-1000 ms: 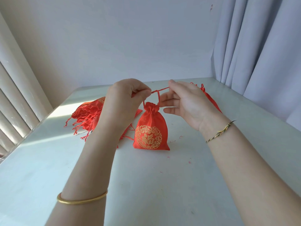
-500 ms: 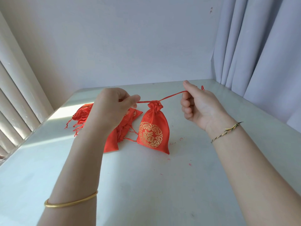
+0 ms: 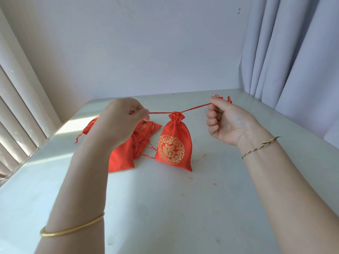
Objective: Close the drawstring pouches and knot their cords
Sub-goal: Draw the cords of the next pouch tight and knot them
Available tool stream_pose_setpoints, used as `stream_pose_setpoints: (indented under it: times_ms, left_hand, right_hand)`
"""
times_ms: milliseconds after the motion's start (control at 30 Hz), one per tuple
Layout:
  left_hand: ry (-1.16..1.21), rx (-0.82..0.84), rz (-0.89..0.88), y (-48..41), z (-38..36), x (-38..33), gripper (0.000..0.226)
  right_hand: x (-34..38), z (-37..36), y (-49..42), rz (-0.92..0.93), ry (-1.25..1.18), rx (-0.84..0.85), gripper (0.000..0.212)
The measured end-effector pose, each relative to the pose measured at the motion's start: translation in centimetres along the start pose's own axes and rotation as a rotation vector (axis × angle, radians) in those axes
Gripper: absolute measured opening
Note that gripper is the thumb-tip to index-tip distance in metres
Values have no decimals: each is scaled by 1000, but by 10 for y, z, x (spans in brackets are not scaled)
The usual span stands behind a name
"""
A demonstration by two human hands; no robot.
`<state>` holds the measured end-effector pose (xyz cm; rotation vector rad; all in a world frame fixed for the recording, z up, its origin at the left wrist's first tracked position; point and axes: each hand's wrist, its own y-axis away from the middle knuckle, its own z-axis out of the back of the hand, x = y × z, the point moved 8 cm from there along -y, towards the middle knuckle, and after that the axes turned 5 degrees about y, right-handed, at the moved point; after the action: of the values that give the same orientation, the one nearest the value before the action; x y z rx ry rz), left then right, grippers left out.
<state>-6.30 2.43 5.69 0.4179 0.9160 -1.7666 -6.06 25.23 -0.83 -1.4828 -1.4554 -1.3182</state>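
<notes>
Heap (image 3: 121, 160) of flat pouches lies just left of the upright pouch (image 3: 174, 143), partly behind the left hand (image 3: 121, 121). That hand pinches one end of the cord (image 3: 160, 113) between thumb and forefinger. The cord runs taut through the pouch's cinched neck, which sits between both grips and slightly below them. Right of the pouch, the right hand (image 3: 229, 123) pinches the other end, its fingers curled. Bare table (image 3: 165, 208) spreads in front of the pouch. Its right edge meets the curtain (image 3: 293, 61).

My left hand (image 3: 121, 121) and right hand (image 3: 227, 121) have drawn apart from just above the pouch (image 3: 174, 143) to either side of it, and the cord (image 3: 196, 108) that looped over its neck now runs taut between them.
</notes>
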Motion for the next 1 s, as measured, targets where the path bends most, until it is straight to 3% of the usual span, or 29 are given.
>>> stream_pose_setpoints:
  times_ms: [200, 300, 400, 467, 533, 633, 767, 900, 1000]
  left_hand:
    - [-17, -13, 58, 2, 10, 8, 25]
    - [85, -24, 91, 3, 9, 8, 26]
    - [502, -32, 106, 2, 1, -4, 31]
    - [910, 59, 109, 1, -13, -18, 32]
    - [1111, 150, 151, 3, -27, -26, 30]
    - [995, 222, 196, 7, -41, -26, 21]
    - [777, 310, 123, 11, -44, -31, 8]
    - [673, 338, 50, 13, -46, -39, 5]
    - [702, 298, 51, 12, -46, -40, 16]
  right_hand:
    - [-3, 13, -4, -24, 63, -55, 33]
    - [-10, 18, -6, -27, 114, -107, 33]
    - [-10, 17, -5, 13, 211, -136, 32]
    - [1, 10, 0, 72, 214, -127, 31]
    - [17, -3, 8, 163, 197, -84, 31]
    - [36, -28, 24, 303, 207, 35, 33]
    - [46, -50, 39, 410, 259, 118, 32]
    - [49, -61, 46, 474, 277, 159, 30]
    - [48, -61, 45, 451, 274, 157, 32]
